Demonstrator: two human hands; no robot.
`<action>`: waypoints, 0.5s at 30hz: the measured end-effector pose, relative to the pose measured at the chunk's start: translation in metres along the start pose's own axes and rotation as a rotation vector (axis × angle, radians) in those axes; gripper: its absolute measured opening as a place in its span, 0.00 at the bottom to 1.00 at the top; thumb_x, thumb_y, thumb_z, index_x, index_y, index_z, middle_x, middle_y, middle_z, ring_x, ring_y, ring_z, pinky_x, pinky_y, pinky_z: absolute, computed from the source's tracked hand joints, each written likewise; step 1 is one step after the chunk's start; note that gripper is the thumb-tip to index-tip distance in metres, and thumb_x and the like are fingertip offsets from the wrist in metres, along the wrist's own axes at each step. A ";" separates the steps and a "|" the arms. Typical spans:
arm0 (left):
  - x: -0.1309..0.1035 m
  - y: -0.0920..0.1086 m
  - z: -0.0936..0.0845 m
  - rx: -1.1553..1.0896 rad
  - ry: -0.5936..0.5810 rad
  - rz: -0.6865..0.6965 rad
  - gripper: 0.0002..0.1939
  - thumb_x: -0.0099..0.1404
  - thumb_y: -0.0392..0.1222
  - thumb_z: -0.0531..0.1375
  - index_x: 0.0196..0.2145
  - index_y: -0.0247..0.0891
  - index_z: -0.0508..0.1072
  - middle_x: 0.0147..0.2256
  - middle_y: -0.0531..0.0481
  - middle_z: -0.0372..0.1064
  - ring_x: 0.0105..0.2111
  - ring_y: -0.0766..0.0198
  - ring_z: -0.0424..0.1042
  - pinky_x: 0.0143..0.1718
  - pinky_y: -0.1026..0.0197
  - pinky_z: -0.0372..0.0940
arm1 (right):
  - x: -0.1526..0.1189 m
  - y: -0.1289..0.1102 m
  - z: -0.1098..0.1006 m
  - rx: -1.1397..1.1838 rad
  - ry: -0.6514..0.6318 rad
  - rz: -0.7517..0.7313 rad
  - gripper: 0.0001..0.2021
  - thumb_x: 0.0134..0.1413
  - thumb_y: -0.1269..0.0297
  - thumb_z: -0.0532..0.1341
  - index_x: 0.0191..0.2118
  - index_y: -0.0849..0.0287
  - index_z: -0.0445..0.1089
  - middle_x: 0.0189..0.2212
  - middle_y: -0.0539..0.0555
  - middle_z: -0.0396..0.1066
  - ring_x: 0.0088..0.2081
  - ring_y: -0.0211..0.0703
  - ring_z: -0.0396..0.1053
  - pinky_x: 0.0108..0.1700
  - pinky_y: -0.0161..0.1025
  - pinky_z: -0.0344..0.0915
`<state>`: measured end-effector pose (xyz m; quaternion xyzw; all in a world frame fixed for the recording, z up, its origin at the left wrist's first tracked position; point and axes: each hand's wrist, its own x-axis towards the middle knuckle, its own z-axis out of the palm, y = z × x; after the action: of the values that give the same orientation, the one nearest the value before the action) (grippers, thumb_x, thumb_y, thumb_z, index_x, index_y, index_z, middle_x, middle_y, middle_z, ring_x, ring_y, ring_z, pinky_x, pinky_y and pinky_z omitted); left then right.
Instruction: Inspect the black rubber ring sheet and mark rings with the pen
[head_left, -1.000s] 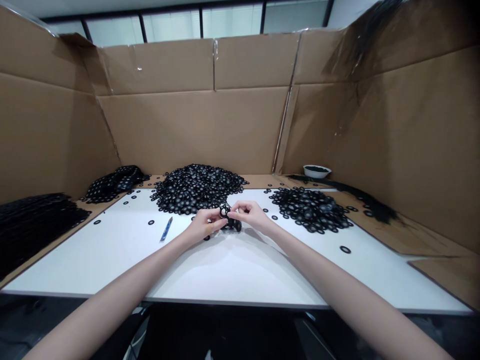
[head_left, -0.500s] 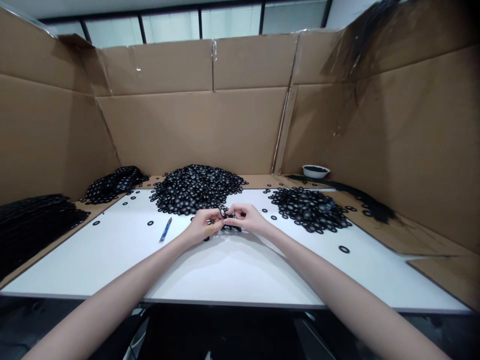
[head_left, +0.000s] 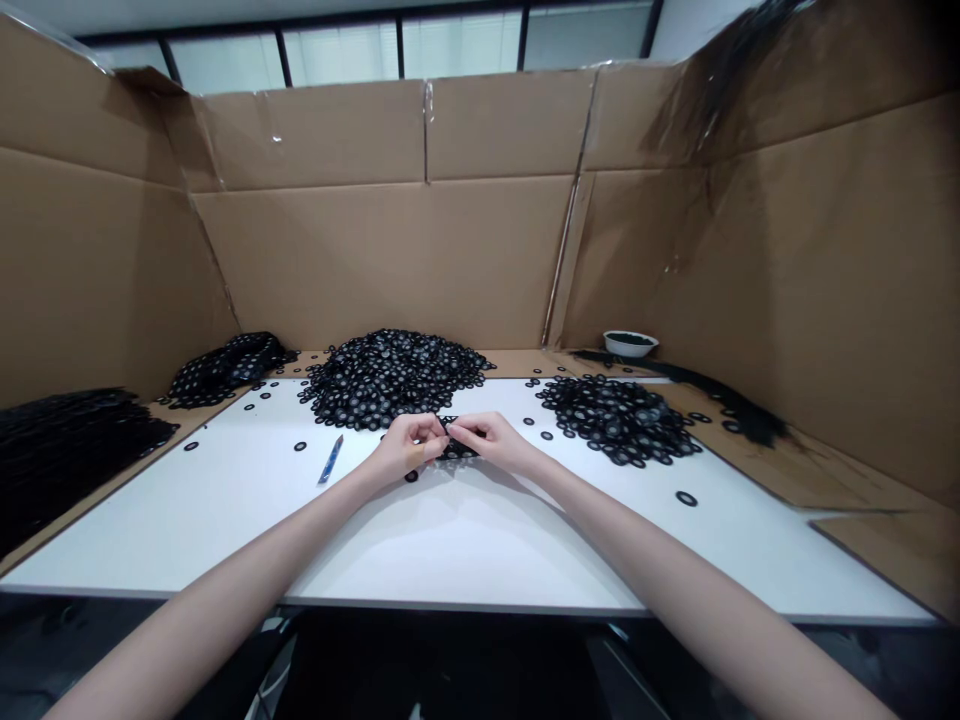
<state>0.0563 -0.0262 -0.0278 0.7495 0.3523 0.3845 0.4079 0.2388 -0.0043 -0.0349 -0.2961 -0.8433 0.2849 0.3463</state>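
Observation:
Near the middle of the white table (head_left: 420, 560), a small black piece of joined rings (head_left: 457, 452) lies between my hands. My left hand (head_left: 409, 446) pinches its left side with thumb and forefinger. From the right, my right hand (head_left: 491, 440) has its fingertips pressed together on the top of the piece. The fingers hide part of it. Just behind my left hand rises a large heap of black rings (head_left: 394, 375). A smaller heap of black rings (head_left: 619, 420) lies to the right of my right hand.
A blue pointed tool (head_left: 331, 461) lies left of my left hand. Black bundles (head_left: 75, 450) and dotted black pieces (head_left: 229, 370) sit at the left. Back right are a white bowl (head_left: 631, 344) and black strands (head_left: 720, 395). Cardboard walls (head_left: 375, 260) surround the table.
The black piece now lies flatter and shows more between my hands. My right hand has shifted slightly, its fingers closer together; my left hand has barely moved.

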 end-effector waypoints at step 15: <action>0.003 -0.005 -0.001 -0.096 0.066 -0.017 0.12 0.55 0.44 0.59 0.23 0.33 0.64 0.16 0.58 0.56 0.17 0.74 0.54 0.18 0.71 0.48 | 0.005 0.012 -0.008 0.122 0.314 0.083 0.21 0.53 0.48 0.53 0.20 0.60 0.57 0.19 0.47 0.47 0.23 0.33 0.46 0.25 0.34 0.45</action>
<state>0.0563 -0.0210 -0.0312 0.7128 0.3530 0.4222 0.4349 0.2452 0.0094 -0.0364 -0.3501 -0.7469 0.2998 0.4792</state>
